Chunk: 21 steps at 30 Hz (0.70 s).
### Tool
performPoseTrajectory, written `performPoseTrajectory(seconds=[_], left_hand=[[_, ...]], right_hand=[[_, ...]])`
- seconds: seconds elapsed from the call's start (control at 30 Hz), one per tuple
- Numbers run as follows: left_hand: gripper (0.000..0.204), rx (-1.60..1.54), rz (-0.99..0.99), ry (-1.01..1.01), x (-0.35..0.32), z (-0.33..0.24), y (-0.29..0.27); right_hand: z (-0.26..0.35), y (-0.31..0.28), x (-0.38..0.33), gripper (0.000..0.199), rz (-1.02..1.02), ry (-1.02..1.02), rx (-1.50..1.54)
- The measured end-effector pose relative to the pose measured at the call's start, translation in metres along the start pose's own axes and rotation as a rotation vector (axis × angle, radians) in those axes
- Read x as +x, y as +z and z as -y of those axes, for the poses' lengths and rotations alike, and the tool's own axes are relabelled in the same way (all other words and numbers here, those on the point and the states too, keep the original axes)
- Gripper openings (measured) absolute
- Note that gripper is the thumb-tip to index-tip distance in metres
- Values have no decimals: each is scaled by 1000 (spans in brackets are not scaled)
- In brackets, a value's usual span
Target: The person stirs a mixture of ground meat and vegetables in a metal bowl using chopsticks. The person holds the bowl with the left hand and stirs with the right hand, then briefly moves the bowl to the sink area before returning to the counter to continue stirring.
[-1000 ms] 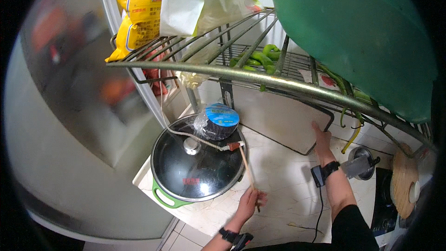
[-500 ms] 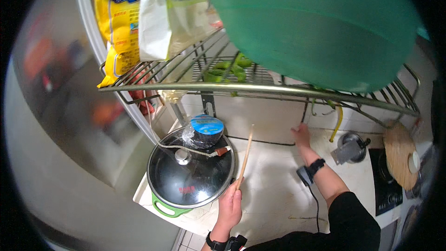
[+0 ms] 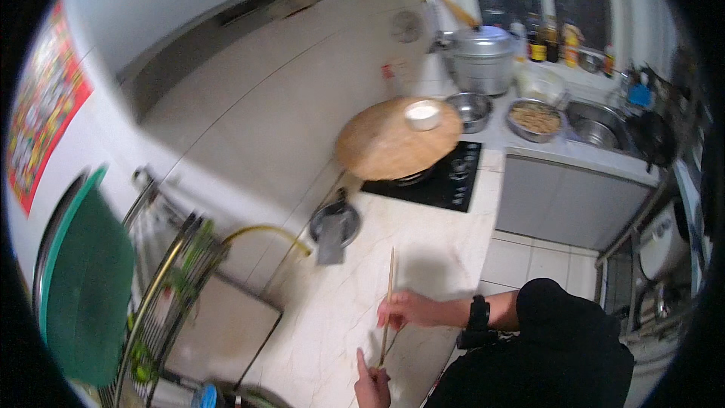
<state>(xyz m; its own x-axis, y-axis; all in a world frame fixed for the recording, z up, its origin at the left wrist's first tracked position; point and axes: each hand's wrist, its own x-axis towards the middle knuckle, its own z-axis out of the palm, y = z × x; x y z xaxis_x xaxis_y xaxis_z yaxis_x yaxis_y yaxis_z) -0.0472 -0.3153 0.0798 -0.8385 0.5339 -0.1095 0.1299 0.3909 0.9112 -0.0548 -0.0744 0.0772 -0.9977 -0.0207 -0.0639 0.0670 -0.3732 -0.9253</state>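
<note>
In front of me, over the pale counter (image 3: 317, 340), a slim wooden chopstick (image 3: 391, 276) stands nearly upright in view; I cannot tell whether it is one or a pair. My right hand (image 3: 408, 310) pinches it around the middle. Below, my left hand (image 3: 372, 389) is at its lower end, index finger stretched out and the other fingers curled. A cleaver (image 3: 330, 240) with a broad grey blade lies across a small metal bowl (image 3: 350, 223) beyond my hands.
A round wooden board (image 3: 377, 143) carrying a white bowl (image 3: 423, 115) covers part of the black cooktop (image 3: 461, 181). Farther right are a silver pot (image 3: 483, 60), a bowl of food (image 3: 535, 119) and a sink (image 3: 596, 132). A wire rack (image 3: 162, 287) with a green basin (image 3: 87, 295) stands left.
My view has swung right, toward the cooktop and sink. My right hand has come from the wall side to grip the chopstick, which only my left hand held before.
</note>
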Motion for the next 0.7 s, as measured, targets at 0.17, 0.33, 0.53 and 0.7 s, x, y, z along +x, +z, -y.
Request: performPoseTrajectory(seconds=[0.17, 0.33, 0.53, 0.7], left_hand=[[64, -20, -25, 7, -10, 6, 56], [66, -179, -174, -155, -18, 6, 144], [65, -150, 11, -101, -4, -33, 272], [17, 116, 74, -279, -9, -85, 313]], right_hand=[[28, -185, -88, 23, -815, -228, 254], [28, -377, -226, 24, -1322, -217, 391], [73, -597, -372, 26, -1516, -280, 508], [114, -702, -436, 49, -1496, -483, 216]])
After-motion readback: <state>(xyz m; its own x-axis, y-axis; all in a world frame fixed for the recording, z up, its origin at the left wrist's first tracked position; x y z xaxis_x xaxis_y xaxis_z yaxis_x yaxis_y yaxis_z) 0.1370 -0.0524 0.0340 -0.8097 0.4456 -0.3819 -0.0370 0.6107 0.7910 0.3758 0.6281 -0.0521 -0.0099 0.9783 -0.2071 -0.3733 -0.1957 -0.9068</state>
